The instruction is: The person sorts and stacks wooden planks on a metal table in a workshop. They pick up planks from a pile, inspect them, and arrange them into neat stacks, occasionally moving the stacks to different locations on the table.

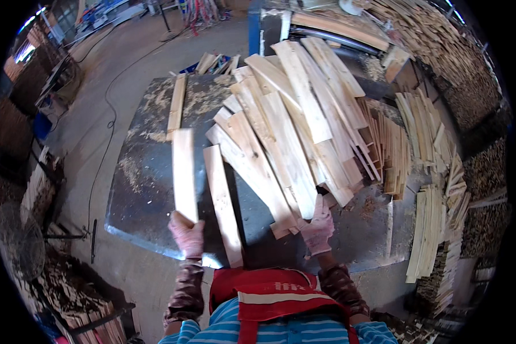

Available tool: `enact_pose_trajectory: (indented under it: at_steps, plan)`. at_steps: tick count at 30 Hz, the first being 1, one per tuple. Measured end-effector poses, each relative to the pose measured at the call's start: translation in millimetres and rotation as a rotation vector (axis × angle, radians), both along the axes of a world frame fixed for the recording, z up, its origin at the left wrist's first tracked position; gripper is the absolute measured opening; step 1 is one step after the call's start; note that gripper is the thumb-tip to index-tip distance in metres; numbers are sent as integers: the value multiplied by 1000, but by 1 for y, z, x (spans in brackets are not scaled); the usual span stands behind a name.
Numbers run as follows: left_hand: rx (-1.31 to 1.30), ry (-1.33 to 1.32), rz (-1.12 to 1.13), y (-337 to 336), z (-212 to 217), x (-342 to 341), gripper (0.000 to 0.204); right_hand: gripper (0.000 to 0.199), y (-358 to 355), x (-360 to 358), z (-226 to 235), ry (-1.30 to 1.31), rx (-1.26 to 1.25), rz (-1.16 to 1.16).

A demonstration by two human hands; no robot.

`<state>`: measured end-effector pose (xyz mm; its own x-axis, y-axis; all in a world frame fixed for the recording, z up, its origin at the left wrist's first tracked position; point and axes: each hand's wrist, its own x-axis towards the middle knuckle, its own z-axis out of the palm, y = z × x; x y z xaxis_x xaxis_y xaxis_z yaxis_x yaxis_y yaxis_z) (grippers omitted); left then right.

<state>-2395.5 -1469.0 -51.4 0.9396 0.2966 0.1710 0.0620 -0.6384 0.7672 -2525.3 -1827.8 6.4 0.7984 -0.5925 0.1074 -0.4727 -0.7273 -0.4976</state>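
My left hand [187,235], in a pink glove, grips the near end of a pale wooden slat [184,172] that points away from me over the dark metal table [146,189]. A second slat [222,200] lies flat just right of it. My right hand [318,227], also gloved, rests on the near edge of a fanned pile of wooden slats [292,120] that covers the middle and right of the table. Sawdust is scattered across the table's left part. One more slat [176,105] lies at the far left of the table.
Stacks of thin slats [436,189] stand to the right of the table, and more are piled high at the far right [441,46]. Cut wood pieces [80,298] lie on the floor at lower left beside a fan [18,241]. A cable [106,132] runs across the concrete floor.
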Motion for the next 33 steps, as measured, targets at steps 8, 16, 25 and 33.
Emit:
enact_pose_trajectory:
  at_steps: [8, 16, 25, 33]
  plan:
    - [483, 229, 21, 105, -57, 42, 79, 76, 4, -4, 33, -436, 1703, 156]
    - [-942, 437, -831, -186, 76, 54, 106, 63, 23, 23, 37, -362, 2005, 161]
    - [-859, 542, -628, -149, 115, 65, 33, 80, -75, 136, 69, -196, 19, 145]
    - [329, 262, -153, 108, -32, 39, 35, 90, -134, 214, 61, 56, -541, 10]
